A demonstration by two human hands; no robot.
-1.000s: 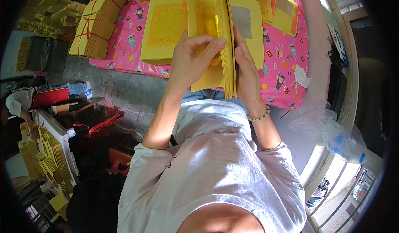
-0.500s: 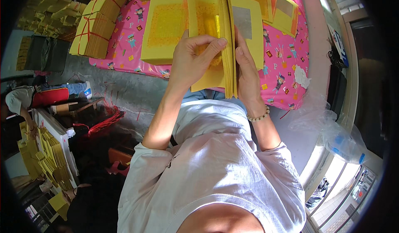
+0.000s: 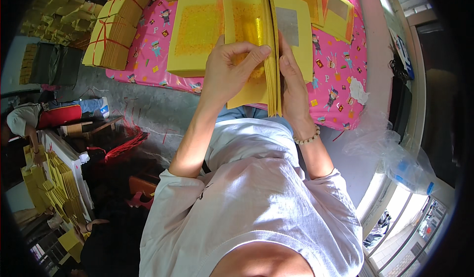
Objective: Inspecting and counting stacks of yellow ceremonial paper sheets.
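Note:
A bundle of yellow joss paper sheets (image 3: 247, 91), with shiny gold patches, stands on edge between my two hands. My left hand (image 3: 228, 72) grips its left side, thumb lying across the fanned edges and fingers partly behind the front sheet. On the other side, my right hand (image 3: 295, 89), with a beaded bracelet at the wrist, holds the bundle's back; some of its fingers are hidden. Behind the bundle, a flat stack of gold-patched yellow paper (image 3: 197, 35) lies to the left. Yellow paper with a silver patch (image 3: 302, 17) lies to the right.
Pink patterned cloth (image 3: 148, 54) covers the table. Bundles tied with red string (image 3: 111, 40) stand at its left, more yellow paper (image 3: 340, 17) at far right. Crumpled white tissue (image 3: 358, 91) lies near the right edge. Co-workers handle folded yellow paper (image 3: 64, 183) at lower left.
My left thumb has shifted very slightly right along the sheet edges; my hands otherwise hold their place. At lower left, a co-worker's hand has come further into view beside the yellow paper.

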